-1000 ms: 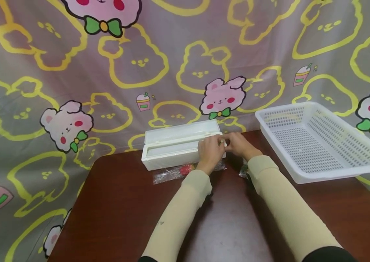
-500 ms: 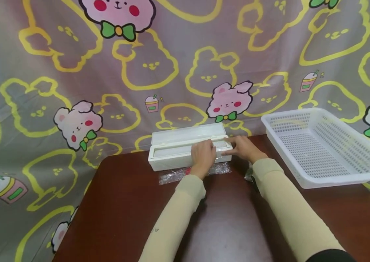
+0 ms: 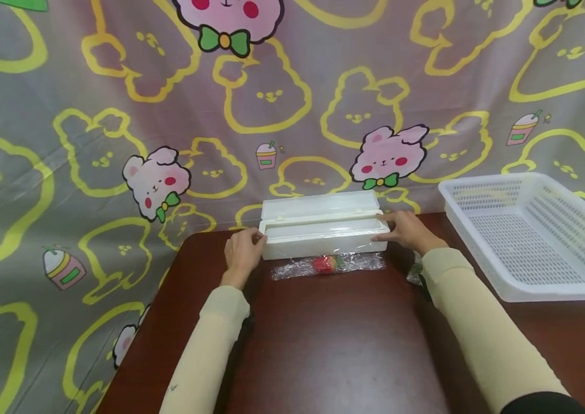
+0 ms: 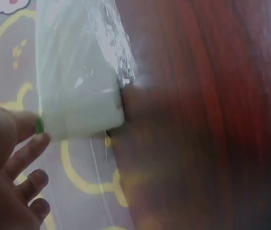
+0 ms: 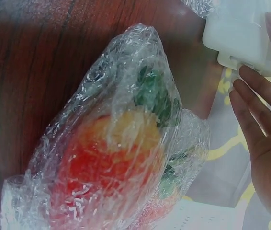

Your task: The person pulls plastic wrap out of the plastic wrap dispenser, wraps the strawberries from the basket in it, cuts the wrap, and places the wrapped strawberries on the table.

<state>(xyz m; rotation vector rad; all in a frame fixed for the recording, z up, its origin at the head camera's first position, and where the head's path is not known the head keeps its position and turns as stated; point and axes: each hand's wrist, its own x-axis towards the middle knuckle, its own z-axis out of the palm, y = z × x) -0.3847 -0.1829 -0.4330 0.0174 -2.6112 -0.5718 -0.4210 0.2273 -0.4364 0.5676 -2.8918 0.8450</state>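
A long white cling film dispenser (image 3: 324,246) stands near the back of the table with its lid (image 3: 320,202) tipped up. Shiny clear film lies across its top and front. My left hand (image 3: 243,254) pinches its left end; in the left wrist view a small green piece (image 4: 39,125) shows at the fingertips. My right hand (image 3: 408,230) holds the right end, thumb in front and index finger at the top edge, its fingers (image 5: 255,91) fairly straight. Before the dispenser lies a red artificial-looking fruit (image 3: 325,264) in clear wrap (image 3: 292,269).
By my right wrist lies another wrapped red-and-yellow fruit (image 5: 111,153) with green leaves, partly hiding a further wrapped piece (image 5: 166,191). A white perforated basket (image 3: 564,290) stands at the right of the dark wooden table (image 3: 339,345). A patterned cloth (image 3: 282,86) hangs behind.
My left hand has slid leftward along the dispenser from its right end to its left end, uncovering the wrapped fruit in front. My right hand stays at the right end. The head view has shifted.
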